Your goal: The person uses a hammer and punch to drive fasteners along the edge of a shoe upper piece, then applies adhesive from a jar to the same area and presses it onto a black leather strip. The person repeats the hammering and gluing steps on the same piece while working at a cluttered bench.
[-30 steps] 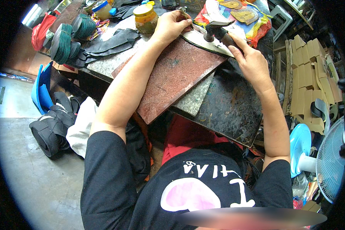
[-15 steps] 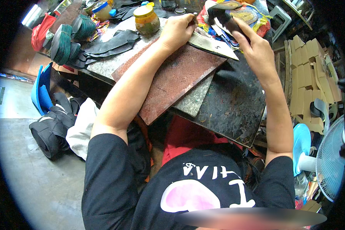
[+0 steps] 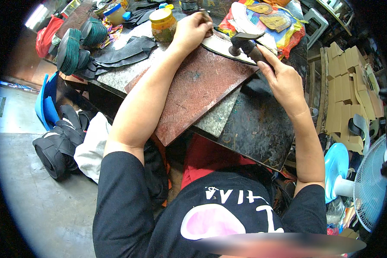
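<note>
A black hammer [image 3: 247, 46] is gripped in the right hand [image 3: 286, 84], well apart from the left hand [image 3: 191, 32], which is curled at the left end of a long, pale, gently curved strip [image 3: 222, 44], dark along its near edge and laid across the far edge of a red-brown board [image 3: 198, 96]. That end is covered by the left hand, whose hold cannot be made out, and any contact between hammer and strip cannot be confirmed.
</note>
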The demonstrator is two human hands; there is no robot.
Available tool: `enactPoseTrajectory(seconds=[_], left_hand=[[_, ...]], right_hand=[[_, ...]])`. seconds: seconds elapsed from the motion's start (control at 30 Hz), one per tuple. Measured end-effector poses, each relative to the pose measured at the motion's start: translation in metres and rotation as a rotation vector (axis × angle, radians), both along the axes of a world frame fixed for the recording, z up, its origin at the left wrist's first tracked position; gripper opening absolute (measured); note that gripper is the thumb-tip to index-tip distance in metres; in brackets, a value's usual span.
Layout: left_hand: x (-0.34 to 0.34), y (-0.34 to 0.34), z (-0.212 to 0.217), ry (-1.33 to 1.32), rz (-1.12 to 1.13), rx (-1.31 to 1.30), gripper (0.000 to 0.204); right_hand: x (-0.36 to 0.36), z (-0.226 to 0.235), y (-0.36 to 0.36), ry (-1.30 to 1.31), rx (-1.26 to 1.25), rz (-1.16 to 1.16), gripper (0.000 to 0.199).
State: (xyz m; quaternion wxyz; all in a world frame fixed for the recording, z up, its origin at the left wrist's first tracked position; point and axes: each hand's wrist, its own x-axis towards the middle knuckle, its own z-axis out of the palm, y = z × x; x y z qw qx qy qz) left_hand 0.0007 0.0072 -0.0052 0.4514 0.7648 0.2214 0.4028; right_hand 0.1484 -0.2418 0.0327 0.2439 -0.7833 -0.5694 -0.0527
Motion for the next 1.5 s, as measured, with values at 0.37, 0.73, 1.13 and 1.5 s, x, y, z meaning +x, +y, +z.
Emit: enactPoseTrajectory(seconds=[0.37,0.73,1.13,1.5], left_hand=[[-0.003,0.004,-0.007,-0.031,-0.059,-0.181,0.018],[-0.004,-0.004,0.006,0.198,0.027,0.365,0.019],[0.004,-0.018,0.003,0.211,0.160,0.674,0.016],[-0.002,-0.004,-0.005,-0.174,-0.054,-0.401,0.014]], right_hand=[[-0.005,0.000,0.000,0.028,-0.033,-0.007,0.040],[-0.001,0.035,0.008,0.137,0.159,0.091,0.034],[-0.003,0.030,0.035,0.146,0.200,0.037,0.038],[-0.014,0.005,0.019,-0.053,-0.051,-0.065,0.040]])
